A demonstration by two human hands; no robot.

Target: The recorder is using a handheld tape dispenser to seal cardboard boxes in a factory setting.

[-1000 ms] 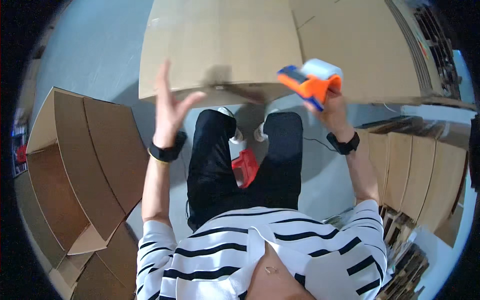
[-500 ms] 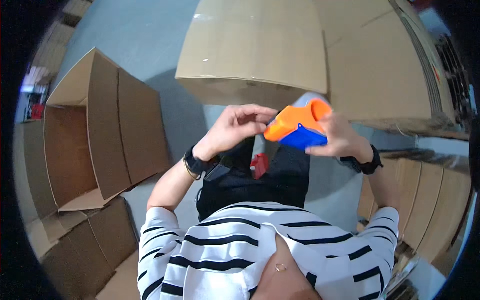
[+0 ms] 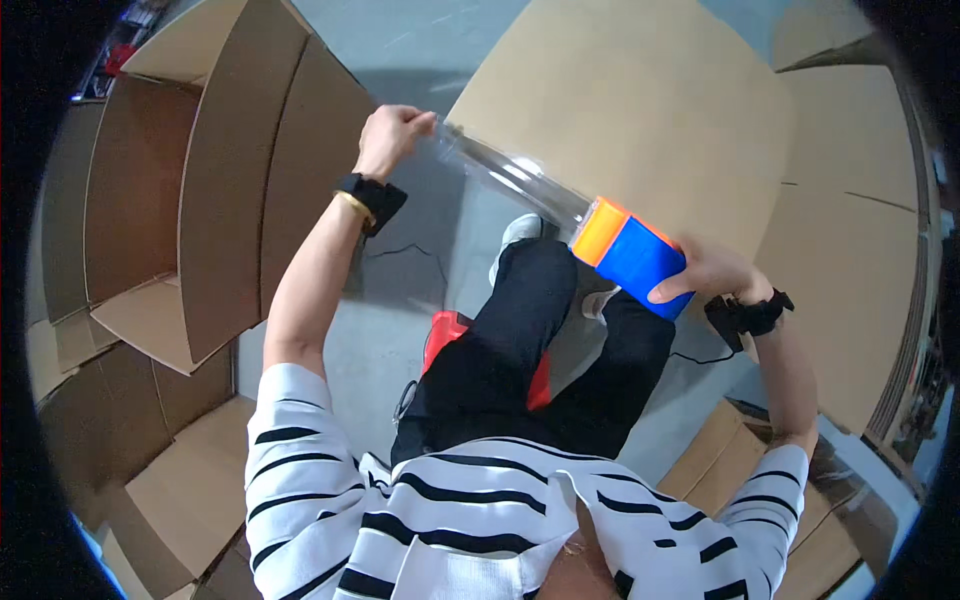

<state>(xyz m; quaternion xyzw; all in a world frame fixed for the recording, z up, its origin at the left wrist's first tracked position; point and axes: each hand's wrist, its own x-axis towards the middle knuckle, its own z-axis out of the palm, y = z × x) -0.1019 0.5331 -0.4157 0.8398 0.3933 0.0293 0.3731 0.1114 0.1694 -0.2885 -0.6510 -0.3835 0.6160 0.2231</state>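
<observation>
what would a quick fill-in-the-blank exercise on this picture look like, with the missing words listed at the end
1. The right hand holds a tape dispenser coloured orange and ____.
2. A clear strip of ____ runs from the tape dispenser to the left hand.
3. The large box beyond the tape dispenser is made of brown ____.
4. The object partly hidden behind the black trousers is ____ in colour.

Missing words: blue; tape; cardboard; red.
</observation>
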